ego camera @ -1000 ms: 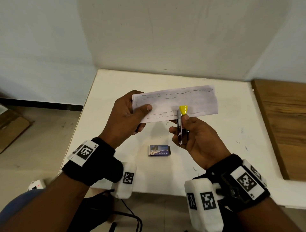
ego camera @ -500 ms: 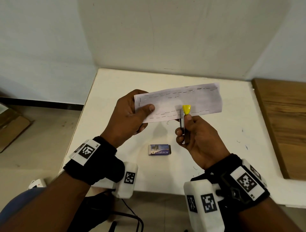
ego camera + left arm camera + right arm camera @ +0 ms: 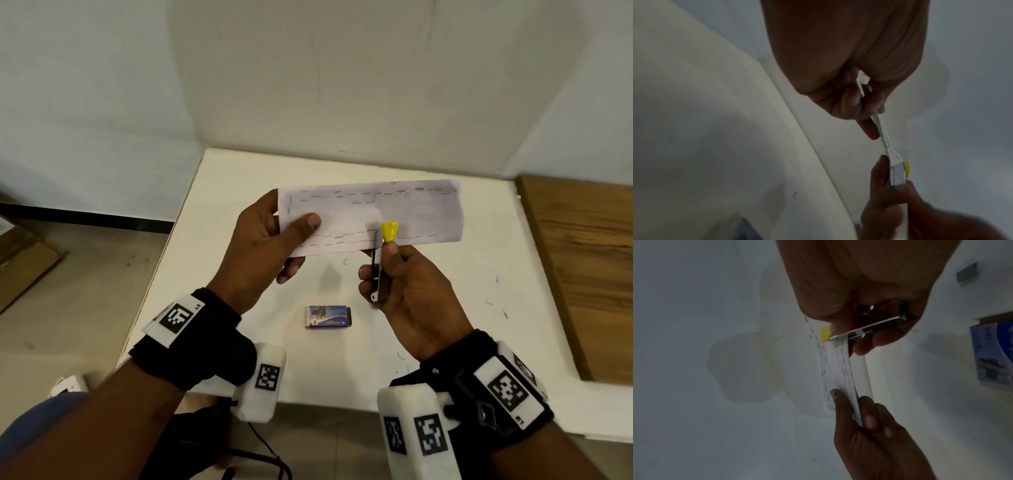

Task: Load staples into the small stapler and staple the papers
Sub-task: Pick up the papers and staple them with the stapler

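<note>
A white strip of papers (image 3: 394, 209) with rows of staples along both long edges is held above the table. My left hand (image 3: 270, 236) pinches its left end, thumb on top. My right hand (image 3: 400, 284) grips the small metal stapler (image 3: 378, 263) with a yellow tip (image 3: 389, 231), its mouth over the lower edge of the papers near the middle. In the right wrist view the stapler (image 3: 865, 331) bites the papers (image 3: 836, 369). In the left wrist view the papers (image 3: 888, 144) run edge-on from my fingers to the stapler (image 3: 898, 175).
A blue staple box (image 3: 328, 317) lies on the white table (image 3: 239, 192) below the hands. Loose bent staples (image 3: 346, 262) are scattered on the table. A wooden board (image 3: 582, 274) lies along the right side. Walls close the back.
The papers and both hands have drifted slightly right and down. The stapler's tip now sits further right along the lower edge of the papers.
</note>
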